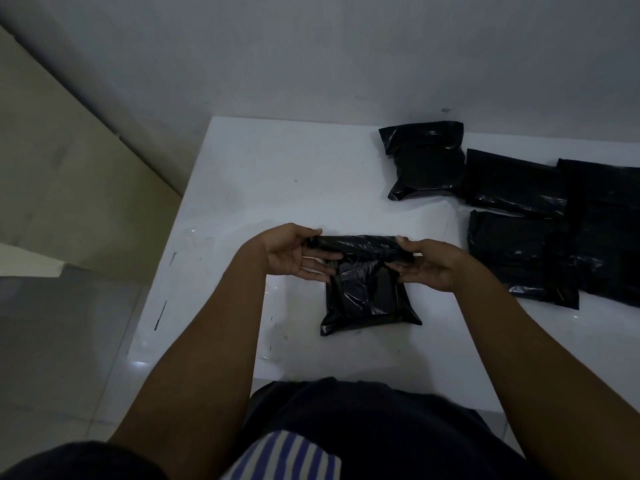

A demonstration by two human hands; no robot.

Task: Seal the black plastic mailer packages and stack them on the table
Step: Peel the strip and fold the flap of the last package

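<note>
A filled black plastic mailer (367, 296) lies on the white table (259, 174) in front of me, its far flap raised off the surface. My left hand (294, 254) pinches the flap's left end between thumb and fingers. My right hand (429, 263) pinches the flap's right end the same way. The flap stretches between the two hands as a rolled black band. A sealed, bulging mailer (426, 161) lies apart at the back of the table.
Several more black mailers (540, 230) lie overlapping along the table's right side, running out of view. A grey wall stands right behind the table. The table's left edge drops to a tiled floor (62, 341).
</note>
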